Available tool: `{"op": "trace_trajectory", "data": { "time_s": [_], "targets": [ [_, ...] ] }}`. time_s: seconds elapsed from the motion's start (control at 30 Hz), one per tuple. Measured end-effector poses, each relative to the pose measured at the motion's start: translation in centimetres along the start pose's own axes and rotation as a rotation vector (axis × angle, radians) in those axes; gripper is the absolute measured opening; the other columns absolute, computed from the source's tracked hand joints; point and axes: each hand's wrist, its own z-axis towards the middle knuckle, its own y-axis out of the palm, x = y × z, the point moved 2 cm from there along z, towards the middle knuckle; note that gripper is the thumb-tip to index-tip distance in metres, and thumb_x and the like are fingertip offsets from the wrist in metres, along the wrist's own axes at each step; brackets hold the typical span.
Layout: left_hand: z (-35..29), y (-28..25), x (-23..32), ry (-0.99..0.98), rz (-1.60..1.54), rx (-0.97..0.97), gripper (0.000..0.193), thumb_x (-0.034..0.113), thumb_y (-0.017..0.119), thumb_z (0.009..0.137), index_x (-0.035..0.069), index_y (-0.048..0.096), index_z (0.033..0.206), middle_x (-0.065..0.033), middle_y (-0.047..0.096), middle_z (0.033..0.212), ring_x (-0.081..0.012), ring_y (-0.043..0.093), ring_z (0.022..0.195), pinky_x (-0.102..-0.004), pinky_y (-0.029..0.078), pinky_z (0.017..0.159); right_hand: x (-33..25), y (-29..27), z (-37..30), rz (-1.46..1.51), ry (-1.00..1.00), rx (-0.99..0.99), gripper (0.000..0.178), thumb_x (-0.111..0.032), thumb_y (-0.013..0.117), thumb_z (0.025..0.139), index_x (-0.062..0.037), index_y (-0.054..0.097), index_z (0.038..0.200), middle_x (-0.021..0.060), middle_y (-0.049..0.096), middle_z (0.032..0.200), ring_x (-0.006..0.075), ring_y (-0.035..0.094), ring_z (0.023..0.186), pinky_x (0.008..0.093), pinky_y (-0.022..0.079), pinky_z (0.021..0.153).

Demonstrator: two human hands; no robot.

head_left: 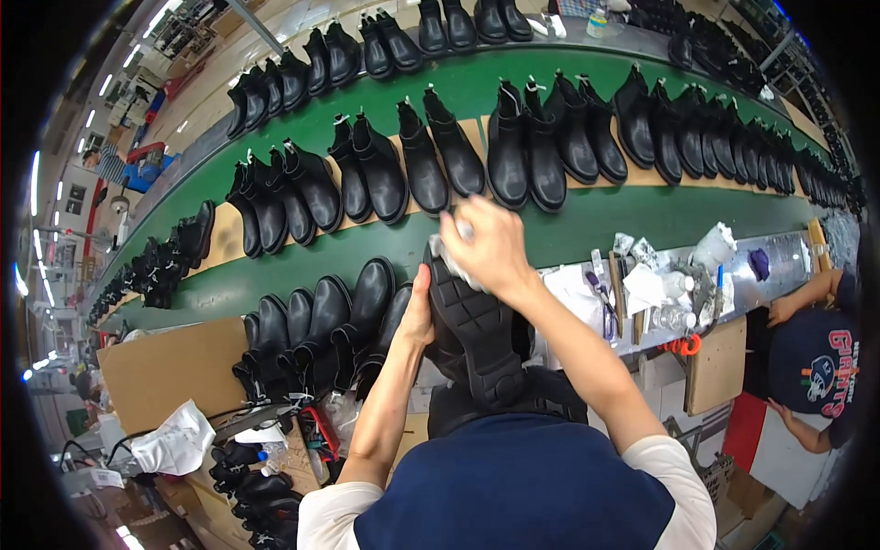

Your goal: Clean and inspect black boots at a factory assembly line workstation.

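A black boot (477,330) is held upside down in front of my body, its treaded sole facing up and its toe pointing away. My left hand (419,314) grips the boot along its left side; the thumb lies along the edge and the other fingers are mostly hidden. Against the toe end of the sole, my right hand (495,246) presses a crumpled white cloth (449,259), with its fingers closed around it. Several black boots (321,316) lean together just left of my left forearm.
Boots in pairs (435,165) stand along cardboard on a green conveyor (394,243), with another row behind. At right, a metal bench (784,266) carries bottles, papers and a purple cloth (759,264). A cardboard sheet (179,371) stands at left. Another person (816,367) is at the far right.
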Motion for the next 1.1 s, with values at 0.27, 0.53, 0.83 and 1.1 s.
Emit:
{"op": "trace_trajectory", "data": {
  "time_s": [0.27,0.53,0.83,1.1],
  "targets": [
    [0.3,-1.3,0.1,0.077,0.091,0.111,0.083,0.071,0.038,0.081,0.003,0.043,0.129,-0.0142,0.052,0.125,-0.0269,0.053,0.112,-0.0402,0.042,0.096,1.1,-2.6,-8.8,-0.004,0.034,-0.068,0.019,-0.010,0.064,0.076,-0.0039,0.052,0.062,0.0111,0.050,0.061,0.0293,0.053,0.052,0.0366,0.042,0.046],
    [-1.6,0.4,2.9,0.065,0.475,-0.049,0.093,0.053,0.063,0.075,-0.001,0.023,0.139,-0.0189,0.034,0.139,-0.0313,0.036,0.128,-0.0420,0.029,0.106,1.4,-2.2,-2.6,0.109,0.024,0.091,0.026,-0.019,0.063,0.077,-0.0041,0.049,0.061,0.0107,0.050,0.064,0.0312,0.054,0.057,0.0394,0.044,0.051],
    [1.3,-1.9,6.0,-0.043,1.195,0.424,0.102,0.035,0.077,0.068,-0.006,0.013,0.137,-0.0249,0.044,0.126,-0.0309,0.050,0.113,-0.0346,0.041,0.094,16.6,-8.3,-21.7,-0.235,0.627,-0.376,0.038,-0.030,0.068,0.073,-0.0061,0.060,0.101,0.0178,0.057,0.095,0.0356,0.060,0.086,0.0429,0.049,0.071],
    [6.8,-5.3,-1.7,-0.389,1.688,0.507,0.098,0.055,0.066,0.070,-0.002,0.022,0.137,-0.0313,0.035,0.129,-0.0438,0.057,0.099,-0.0427,0.050,0.082,18.2,-10.8,-23.6,-0.637,0.669,-0.397,0.050,-0.017,0.070,0.071,-0.0170,0.051,0.117,0.0137,0.053,0.093,0.0336,0.056,0.089,0.0440,0.048,0.071]
  ]
}}
